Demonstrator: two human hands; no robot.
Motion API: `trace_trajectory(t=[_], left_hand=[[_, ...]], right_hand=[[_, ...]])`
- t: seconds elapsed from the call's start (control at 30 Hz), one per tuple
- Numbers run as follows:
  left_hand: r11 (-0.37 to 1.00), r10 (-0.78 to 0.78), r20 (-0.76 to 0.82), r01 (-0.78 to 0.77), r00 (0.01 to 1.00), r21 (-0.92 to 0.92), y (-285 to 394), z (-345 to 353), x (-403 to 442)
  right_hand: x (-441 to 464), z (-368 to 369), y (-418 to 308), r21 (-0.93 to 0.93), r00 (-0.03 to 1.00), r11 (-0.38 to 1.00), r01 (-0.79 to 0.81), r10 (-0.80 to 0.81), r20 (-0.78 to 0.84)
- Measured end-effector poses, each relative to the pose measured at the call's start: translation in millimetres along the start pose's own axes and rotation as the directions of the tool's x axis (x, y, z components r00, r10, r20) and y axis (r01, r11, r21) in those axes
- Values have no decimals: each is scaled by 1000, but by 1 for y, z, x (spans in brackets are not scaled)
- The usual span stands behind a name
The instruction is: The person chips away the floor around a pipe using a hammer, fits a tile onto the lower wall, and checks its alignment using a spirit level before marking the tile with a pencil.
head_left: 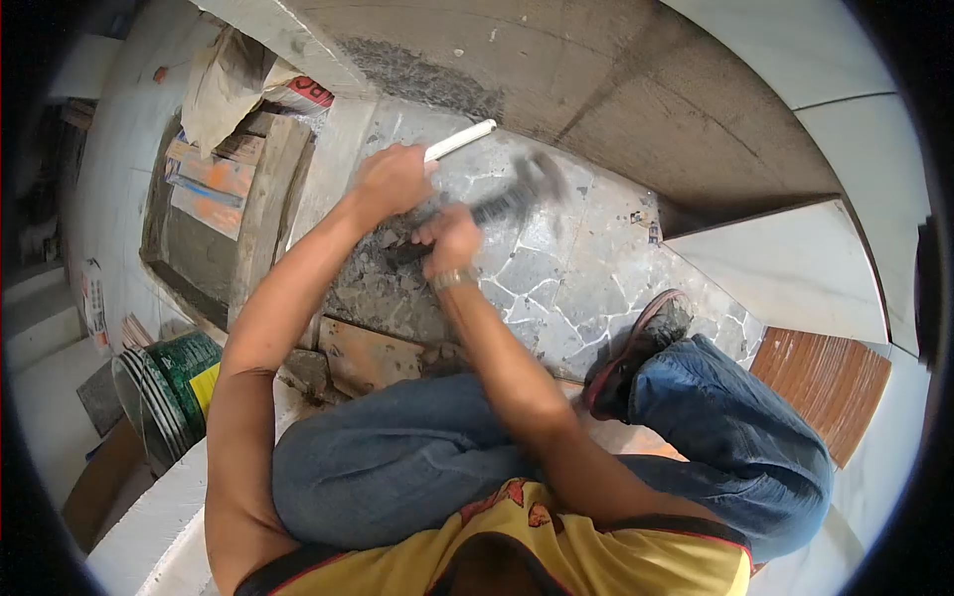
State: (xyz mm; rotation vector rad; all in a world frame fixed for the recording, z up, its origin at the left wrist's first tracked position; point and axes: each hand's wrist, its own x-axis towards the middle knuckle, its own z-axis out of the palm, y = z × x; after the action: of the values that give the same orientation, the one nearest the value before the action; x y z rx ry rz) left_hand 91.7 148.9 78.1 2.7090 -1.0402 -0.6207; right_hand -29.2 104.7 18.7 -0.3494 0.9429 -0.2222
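My left hand point(393, 179) is closed around a white rod point(460, 140), whose free end points up and to the right near the foot of the wall. Just below and right of it, my right hand point(452, 236) grips the dark handle of a hammer point(507, 204). The hammer's head is blurred and hangs over the patterned tile floor point(556, 268). Broken grey rubble point(373, 273) lies under and beside my hands.
A grey-brown wall point(596, 79) runs along the top. Leaning at the right is a white tile point(795, 263), with a brown wood-patterned tile point(820, 382) below. At left are a wooden plank point(268, 209) and a green bucket point(179, 382). My shoe point(641, 348) rests on the floor.
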Motion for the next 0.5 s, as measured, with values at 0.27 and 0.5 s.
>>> trace_trajectory(t=[0.27,0.5], left_hand=[[998,-18,-21,17,1000,-56,-5,13,-9],[983,-77,8,77,997,-166,-13,20,2]], right_hand=[[-39,-16,-19,-85,991,987,137,-135,21],[-4,-4,-9,-247,990,962,115,-130,-47]])
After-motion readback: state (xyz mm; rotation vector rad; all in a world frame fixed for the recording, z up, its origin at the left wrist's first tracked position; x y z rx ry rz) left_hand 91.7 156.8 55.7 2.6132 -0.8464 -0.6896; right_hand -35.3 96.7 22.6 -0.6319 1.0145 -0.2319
